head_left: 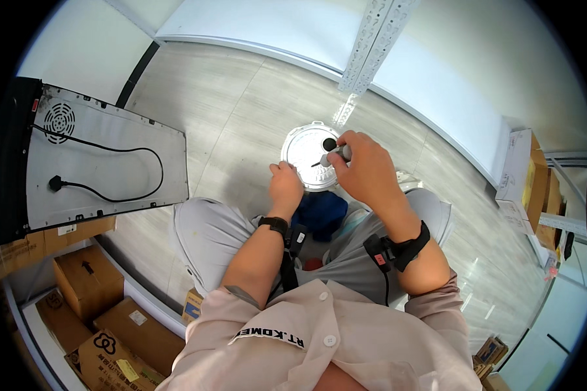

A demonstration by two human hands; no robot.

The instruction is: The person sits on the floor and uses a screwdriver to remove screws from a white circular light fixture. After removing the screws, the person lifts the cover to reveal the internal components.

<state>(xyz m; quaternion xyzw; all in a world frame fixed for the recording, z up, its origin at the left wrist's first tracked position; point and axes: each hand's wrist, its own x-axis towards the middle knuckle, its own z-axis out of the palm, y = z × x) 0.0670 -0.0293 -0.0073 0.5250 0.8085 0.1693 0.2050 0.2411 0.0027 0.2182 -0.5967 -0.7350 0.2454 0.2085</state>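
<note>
A round white plastic part (pixel 300 148) like a lid, with a tab on its far rim and a dark round hole at its right, is in front of me near the floor. My left hand (pixel 287 190) grips its near-left rim, fingers closed on the edge. In my right hand (pixel 372 173) is a screwdriver (pixel 326 159) with a grey handle. Its thin dark shaft points left and down over the middle of the white part; whether the tip touches is too small to tell. Below the part, a dark blue cloth (pixel 321 216) lies between my legs.
On the left stands a metal appliance panel (pixel 111 176) with a black power cord (pixel 160 171) lying over it. Cardboard boxes (pixel 88 277) fill a shelf at lower left. A perforated metal post (pixel 372 49) rises beyond. An open carton (pixel 518 176) sits at right.
</note>
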